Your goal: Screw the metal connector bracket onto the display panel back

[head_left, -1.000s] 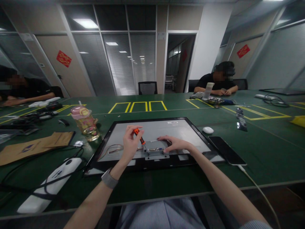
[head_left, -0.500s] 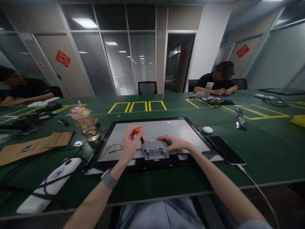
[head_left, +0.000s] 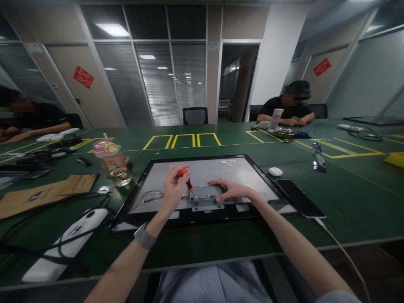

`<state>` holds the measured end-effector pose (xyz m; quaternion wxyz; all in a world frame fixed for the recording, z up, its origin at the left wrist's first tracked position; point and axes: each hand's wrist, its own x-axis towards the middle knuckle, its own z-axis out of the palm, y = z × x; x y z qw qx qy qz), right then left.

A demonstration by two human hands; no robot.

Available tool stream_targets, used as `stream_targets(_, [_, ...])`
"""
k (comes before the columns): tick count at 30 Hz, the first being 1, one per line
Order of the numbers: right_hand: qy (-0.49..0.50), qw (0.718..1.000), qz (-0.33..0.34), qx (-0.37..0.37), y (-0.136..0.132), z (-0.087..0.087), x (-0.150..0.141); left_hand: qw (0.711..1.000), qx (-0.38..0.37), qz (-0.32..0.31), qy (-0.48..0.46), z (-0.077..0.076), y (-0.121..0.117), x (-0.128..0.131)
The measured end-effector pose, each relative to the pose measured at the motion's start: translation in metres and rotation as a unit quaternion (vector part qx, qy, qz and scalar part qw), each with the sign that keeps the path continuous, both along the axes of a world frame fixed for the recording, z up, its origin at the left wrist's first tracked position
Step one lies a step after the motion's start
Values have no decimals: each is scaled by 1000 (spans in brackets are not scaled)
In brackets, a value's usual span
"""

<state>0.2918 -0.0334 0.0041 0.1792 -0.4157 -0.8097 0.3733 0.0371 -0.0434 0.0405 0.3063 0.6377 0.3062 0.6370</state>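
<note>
My left hand [head_left: 173,185] is closed around a screwdriver [head_left: 189,184] with an orange and black handle. The screwdriver tilts, its tip down at the left end of a metal bracket [head_left: 206,207] with a row of ports. My right hand [head_left: 232,190] grips the bracket's right part, thumb at the near side and fingers curled over the far side. Beneath both hands lies a flat display panel [head_left: 202,170], grey back up, with a black frame. Thin wires [head_left: 148,197] run from the bracket towards the panel's left side. What exactly the tip touches is too small to tell.
On the left stand a pink-lidded bottle [head_left: 112,164], a paper bag [head_left: 47,195] and a white power strip [head_left: 67,244] with black cables. A phone [head_left: 299,198] on a charging cable and a white earbud case [head_left: 275,171] lie right. Two people sit across the table.
My left hand and the screwdriver have shifted very slightly to the right, with a small turn of the handle. My right hand, the bracket and the panel stay put.
</note>
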Motion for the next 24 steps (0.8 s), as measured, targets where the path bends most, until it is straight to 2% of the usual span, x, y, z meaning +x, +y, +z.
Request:
stream_targets(8, [-15,1000,-10,-1,-3,6,-3,999,-12,-37,-33,-5,6,-2])
stream_targets(17, [-10,1000,-6,0,-2,4,-2,1000,-2,3,3,4,0,-2])
stream_targets(21, [-8,1000,-11,-6,-4,7,-4,1000,4,8,3,0,2,-2])
stream_targets(24, [-7,1000,-9,-3,-5,8,-5,1000,1,-16,-13,-5,4,0])
